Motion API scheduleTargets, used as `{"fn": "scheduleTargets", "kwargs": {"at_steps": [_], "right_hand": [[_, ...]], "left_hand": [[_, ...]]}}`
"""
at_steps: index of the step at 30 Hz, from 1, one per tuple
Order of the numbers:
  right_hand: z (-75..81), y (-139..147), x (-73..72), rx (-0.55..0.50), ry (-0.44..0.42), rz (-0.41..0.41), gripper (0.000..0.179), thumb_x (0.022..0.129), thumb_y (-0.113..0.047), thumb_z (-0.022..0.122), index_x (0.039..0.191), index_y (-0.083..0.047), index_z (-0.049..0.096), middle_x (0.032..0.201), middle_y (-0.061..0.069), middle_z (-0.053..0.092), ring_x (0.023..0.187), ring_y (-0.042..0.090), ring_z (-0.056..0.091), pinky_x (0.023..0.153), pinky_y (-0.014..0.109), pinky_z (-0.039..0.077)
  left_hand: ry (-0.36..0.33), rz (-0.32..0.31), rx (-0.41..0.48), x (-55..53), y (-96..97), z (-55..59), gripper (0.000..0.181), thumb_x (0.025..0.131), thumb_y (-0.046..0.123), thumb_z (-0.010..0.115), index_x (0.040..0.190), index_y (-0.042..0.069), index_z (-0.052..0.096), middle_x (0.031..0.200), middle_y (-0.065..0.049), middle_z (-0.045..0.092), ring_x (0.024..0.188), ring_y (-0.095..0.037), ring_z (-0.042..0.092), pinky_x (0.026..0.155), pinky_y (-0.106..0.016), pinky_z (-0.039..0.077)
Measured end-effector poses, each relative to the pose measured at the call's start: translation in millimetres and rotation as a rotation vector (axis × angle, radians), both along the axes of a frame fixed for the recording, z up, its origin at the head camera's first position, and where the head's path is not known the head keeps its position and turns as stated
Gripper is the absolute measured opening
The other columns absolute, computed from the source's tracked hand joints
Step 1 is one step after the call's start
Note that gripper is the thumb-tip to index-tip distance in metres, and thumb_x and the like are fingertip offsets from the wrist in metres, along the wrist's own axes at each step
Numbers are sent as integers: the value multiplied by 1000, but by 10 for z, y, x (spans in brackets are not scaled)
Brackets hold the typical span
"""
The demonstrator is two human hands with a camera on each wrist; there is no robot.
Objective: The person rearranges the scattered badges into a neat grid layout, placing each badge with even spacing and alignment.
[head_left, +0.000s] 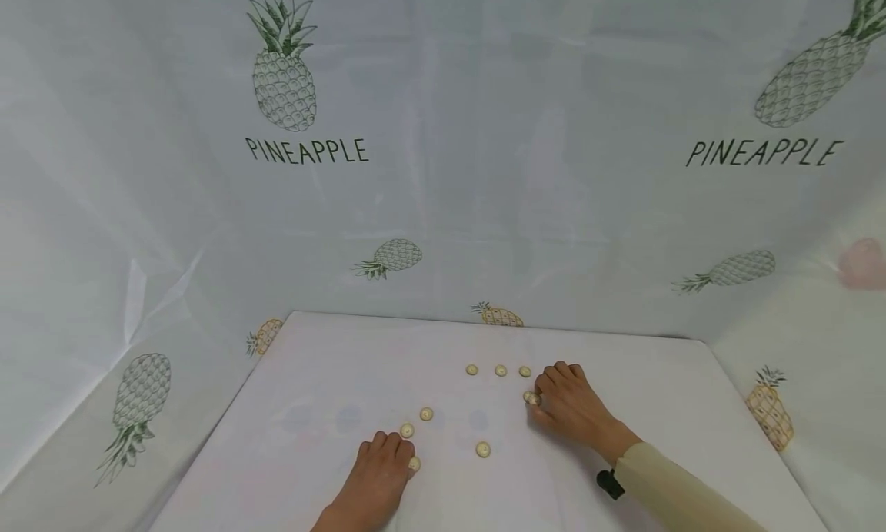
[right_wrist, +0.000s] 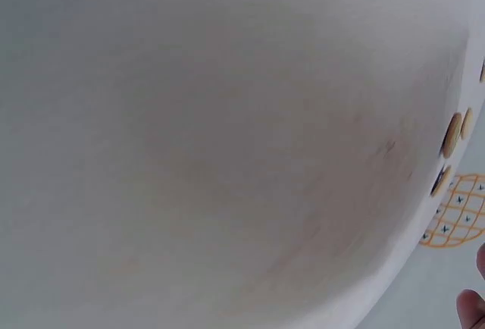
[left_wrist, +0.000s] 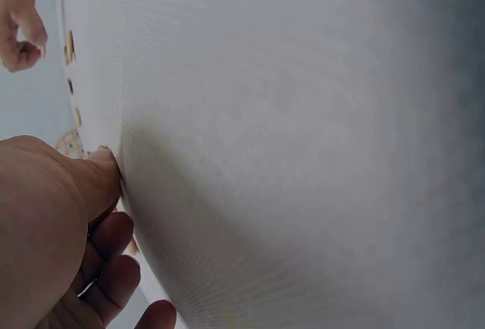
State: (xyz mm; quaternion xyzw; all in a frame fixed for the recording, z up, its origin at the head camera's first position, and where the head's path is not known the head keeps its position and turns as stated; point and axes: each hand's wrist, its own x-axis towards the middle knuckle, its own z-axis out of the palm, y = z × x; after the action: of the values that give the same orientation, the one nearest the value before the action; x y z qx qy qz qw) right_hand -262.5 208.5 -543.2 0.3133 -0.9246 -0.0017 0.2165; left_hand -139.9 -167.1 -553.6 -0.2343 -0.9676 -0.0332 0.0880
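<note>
In the head view my left hand (head_left: 377, 474) is low on the white table, thumb and curled index finger gripping the edge of a small round wooden disc (head_left: 415, 463). Its thumb (left_wrist: 98, 181) is down at the tabletop in the left wrist view, where that disc is hidden. Farther right, my right hand (head_left: 571, 405) pinches another pale disc (head_left: 534, 399), which overlaps a second one at the fingertips. Only fingertips (right_wrist: 470, 308) of this hand enter the right wrist view. Two loose discs lie just beyond the left hand, the nearer disc (head_left: 407, 430) close to its knuckles.
Beyond the right hand is a short row of three discs, with a middle disc (head_left: 501, 370). A single disc (head_left: 483, 449) lies between the hands. The white tabletop (head_left: 360, 347) meets a pineapple-print sheet (head_left: 484, 171) at the back and sides.
</note>
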Motion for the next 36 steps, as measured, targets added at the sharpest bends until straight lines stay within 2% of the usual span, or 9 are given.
{"fn": "scheduleTargets", "kwargs": {"at_steps": [5, 12, 16, 22, 27, 36], "right_hand": [[-17, -174, -86, -10, 2, 18, 24, 87, -30, 76, 87, -13, 59, 86, -2, 49, 86, 20, 44, 85, 44, 42], [-33, -383, -163, -6, -88, -13, 20, 91, -31, 73, 91, -13, 64, 88, -2, 53, 89, 21, 44, 89, 45, 41], [-40, -461, -200, -14, -104, -19, 20, 91, -30, 73, 89, -12, 64, 86, -1, 53, 87, 21, 43, 87, 45, 40], [-49, -519, -229, -25, -120, -10, 20, 88, -27, 75, 84, -13, 62, 82, -1, 53, 83, 21, 43, 82, 43, 39], [-68, -527, -235, -5, -155, -21, 19, 89, -29, 74, 85, -15, 63, 81, -4, 54, 82, 18, 42, 82, 42, 38], [-104, -523, -260, -6, -162, -29, 18, 89, -32, 73, 86, -16, 65, 81, -5, 54, 82, 18, 41, 82, 41, 37]], "left_hand": [[-20, 2, -3, -1, -1, 31, 24, 96, 30, 77, 104, 15, 60, 100, 2, 56, 88, -15, 40, 71, -35, 39], [-23, 0, -5, 5, -3, 35, 25, 96, 32, 77, 104, 15, 60, 100, 2, 55, 88, -14, 39, 72, -35, 39], [-31, 0, -3, -1, -15, 31, 25, 96, 32, 77, 104, 16, 59, 99, 3, 54, 88, -14, 39, 73, -34, 40], [-40, 1, -8, 0, -26, 35, 26, 96, 33, 77, 105, 16, 59, 99, 4, 53, 87, -14, 37, 73, -33, 38], [-38, 2, -19, 5, -18, 47, 28, 96, 34, 77, 106, 15, 59, 100, 3, 53, 87, -14, 37, 73, -34, 39], [-34, -1, -16, 1, -14, 42, 27, 96, 33, 78, 103, 15, 58, 97, 3, 52, 86, -14, 36, 72, -33, 37]]}}
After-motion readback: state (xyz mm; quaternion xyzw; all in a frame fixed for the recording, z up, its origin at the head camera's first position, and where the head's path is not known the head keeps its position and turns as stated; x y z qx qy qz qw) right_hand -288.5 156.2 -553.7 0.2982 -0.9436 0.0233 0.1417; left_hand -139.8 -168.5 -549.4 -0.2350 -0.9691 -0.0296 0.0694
